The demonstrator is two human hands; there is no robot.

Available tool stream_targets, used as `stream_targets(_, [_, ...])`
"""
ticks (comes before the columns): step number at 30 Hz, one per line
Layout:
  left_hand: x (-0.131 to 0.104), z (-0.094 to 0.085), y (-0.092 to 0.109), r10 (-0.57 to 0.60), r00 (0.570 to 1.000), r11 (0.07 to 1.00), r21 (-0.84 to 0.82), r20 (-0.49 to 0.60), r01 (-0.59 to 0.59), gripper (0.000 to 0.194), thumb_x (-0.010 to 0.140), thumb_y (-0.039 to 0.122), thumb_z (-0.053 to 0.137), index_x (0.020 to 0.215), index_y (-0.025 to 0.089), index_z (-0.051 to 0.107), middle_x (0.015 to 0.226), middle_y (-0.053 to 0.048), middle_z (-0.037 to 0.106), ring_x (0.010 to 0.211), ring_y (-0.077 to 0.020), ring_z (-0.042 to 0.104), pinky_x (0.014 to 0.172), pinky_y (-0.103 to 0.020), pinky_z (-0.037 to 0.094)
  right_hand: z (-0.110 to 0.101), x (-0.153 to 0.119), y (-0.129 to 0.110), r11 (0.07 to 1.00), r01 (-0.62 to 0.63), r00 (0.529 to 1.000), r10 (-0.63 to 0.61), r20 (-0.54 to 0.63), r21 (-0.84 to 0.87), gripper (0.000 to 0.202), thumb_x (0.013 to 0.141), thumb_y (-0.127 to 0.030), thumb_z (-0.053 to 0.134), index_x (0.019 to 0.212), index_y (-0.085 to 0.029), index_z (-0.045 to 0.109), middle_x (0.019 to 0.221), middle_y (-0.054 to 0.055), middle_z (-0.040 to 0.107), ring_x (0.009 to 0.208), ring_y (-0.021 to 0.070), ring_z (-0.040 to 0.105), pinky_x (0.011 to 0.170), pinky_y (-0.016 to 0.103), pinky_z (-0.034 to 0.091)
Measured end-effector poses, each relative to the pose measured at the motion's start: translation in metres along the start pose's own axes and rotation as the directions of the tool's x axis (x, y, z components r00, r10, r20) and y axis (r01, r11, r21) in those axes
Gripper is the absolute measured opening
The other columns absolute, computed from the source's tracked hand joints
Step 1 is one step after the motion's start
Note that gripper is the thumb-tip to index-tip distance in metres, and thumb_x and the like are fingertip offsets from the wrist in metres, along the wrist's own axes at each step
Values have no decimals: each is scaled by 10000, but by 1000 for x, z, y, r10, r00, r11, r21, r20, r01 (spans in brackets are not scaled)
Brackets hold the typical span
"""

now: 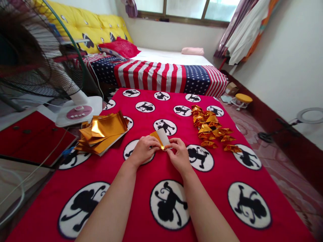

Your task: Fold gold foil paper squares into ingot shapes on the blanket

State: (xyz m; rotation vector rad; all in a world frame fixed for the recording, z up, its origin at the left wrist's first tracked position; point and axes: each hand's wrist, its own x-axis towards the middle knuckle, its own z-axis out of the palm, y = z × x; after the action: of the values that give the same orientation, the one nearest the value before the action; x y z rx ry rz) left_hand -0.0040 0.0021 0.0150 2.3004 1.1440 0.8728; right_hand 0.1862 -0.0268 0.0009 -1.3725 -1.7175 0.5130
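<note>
Between my two hands is a sheet of gold foil paper [164, 136], partly folded, with its pale back and some gold showing. My left hand [145, 149] pinches the near left corner of it. On the near right edge, the thumb and fingers of my right hand [178, 153] close on the same sheet. A loose stack of flat gold foil sheets [103, 131] lies to the left of my hands. Over to the right sits a cluster of folded gold foil pieces [205, 127], shaped like small ingots.
A red cloth with monkey prints [141, 208] covers the table. An electric fan [78, 109] stands at the left beside a red box [32, 134]. Beyond the table is a bed [156, 75]. A yellow stool [243, 98] and a ring light [310, 115] are at the right.
</note>
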Motion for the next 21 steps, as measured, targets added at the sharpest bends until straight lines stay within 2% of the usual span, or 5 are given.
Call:
stream_targets(6, [-1, 2, 2, -39, 999, 998, -46, 12, 40, 59, 816, 270, 699, 832, 268, 756, 946, -20, 716, 929, -184, 617, 868, -337, 443, 1, 1, 0, 998, -43, 999, 43, -5, -48, 121, 742, -120, 675, 763, -231, 716, 988, 48, 614, 983, 220, 561, 916, 386, 457])
stream_targets(14, [-2, 5, 2, -61, 998, 998, -26, -8, 60, 52, 773, 261, 734, 813, 282, 759, 938, -23, 713, 941, -201, 617, 873, -363, 460, 3, 1, -5, 994, -62, 998, 61, -16, -87, 103, 723, -131, 693, 748, -230, 700, 980, 45, 606, 967, 226, 553, 915, 396, 454])
stream_targets(21, [-3, 5, 2, -54, 998, 993, -103, -25, 51, 80, 770, 206, 729, 823, 262, 749, 938, -19, 722, 902, -181, 635, 861, -334, 477, -1, 2, -4, 996, -51, 998, 53, 31, -73, 137, 686, -148, 727, 787, -240, 714, 1006, 43, 600, 978, 231, 552, 914, 396, 458])
